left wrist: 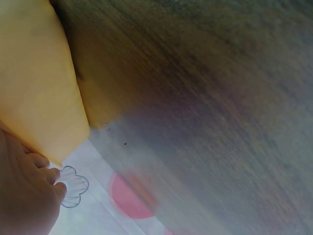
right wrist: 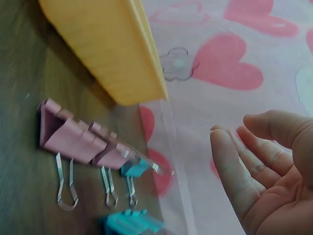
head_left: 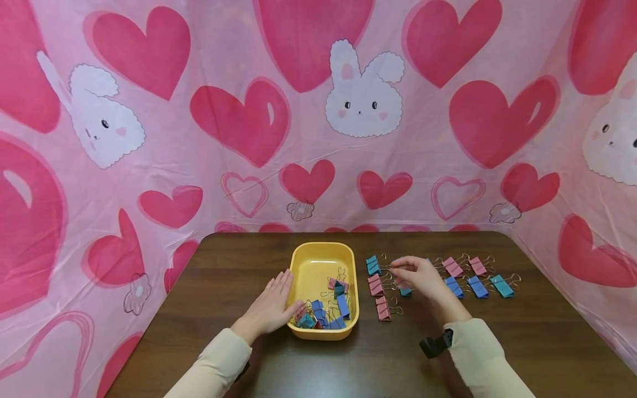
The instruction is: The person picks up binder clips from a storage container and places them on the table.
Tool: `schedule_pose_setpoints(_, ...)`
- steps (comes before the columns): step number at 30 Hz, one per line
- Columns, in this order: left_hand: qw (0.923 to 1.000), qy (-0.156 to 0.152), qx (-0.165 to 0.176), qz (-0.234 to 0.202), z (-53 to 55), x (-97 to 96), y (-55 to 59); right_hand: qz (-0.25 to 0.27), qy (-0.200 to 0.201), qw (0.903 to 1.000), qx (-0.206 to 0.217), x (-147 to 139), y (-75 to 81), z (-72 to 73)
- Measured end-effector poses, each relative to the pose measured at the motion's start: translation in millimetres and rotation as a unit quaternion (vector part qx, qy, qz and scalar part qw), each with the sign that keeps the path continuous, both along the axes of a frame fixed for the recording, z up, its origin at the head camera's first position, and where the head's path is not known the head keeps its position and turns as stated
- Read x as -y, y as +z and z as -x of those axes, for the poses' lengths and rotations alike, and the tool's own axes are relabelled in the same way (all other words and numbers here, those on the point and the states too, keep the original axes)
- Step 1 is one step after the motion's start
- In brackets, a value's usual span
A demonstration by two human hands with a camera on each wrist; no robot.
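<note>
A yellow tray [head_left: 309, 265] holds a heap of pink, teal and blue binder clips [head_left: 318, 313] at its near end. My left hand [head_left: 269, 304] rests on the tray's left side with fingers extended, its thumb over the rim. To the tray's right, my right hand [head_left: 420, 279] hovers over the clips on the table. Its thumb and index finger stand apart in the right wrist view, with nothing between them. Just below it lies a teal binder clip [head_left: 405, 292], partly covered. Left of that hand, a column has a teal clip [head_left: 373, 265] and two pink clips [right wrist: 73, 139].
Farther right on the brown table [head_left: 537, 342] lie two pink clips [head_left: 453, 267] behind two blue clips [head_left: 478, 287] and a teal clip [head_left: 502, 286]. A pink cloth [head_left: 308, 138] with hearts and rabbits hangs around the table.
</note>
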State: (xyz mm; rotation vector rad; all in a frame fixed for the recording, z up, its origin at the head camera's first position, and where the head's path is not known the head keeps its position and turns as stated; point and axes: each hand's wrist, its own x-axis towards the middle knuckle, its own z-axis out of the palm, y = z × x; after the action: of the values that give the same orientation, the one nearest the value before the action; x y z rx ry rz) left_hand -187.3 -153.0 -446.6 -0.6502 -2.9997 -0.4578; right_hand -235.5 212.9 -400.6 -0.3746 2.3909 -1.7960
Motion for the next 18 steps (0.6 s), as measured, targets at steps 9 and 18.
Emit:
schedule_pose_setpoints(9, 1.0000, 0.005, 0.005, -0.002, 0.2, -0.3, -0.5, -0.003, 0.016, 0.9999, 0.002, 34.6, 18.8, 2.0)
schedule_pose_setpoints(18, 1.0000, 0.003, 0.006, 0.000, 0.8, -0.3, -1.2, -0.012, 0.038, 0.9992, -0.004, 63.9, 8.2, 16.2)
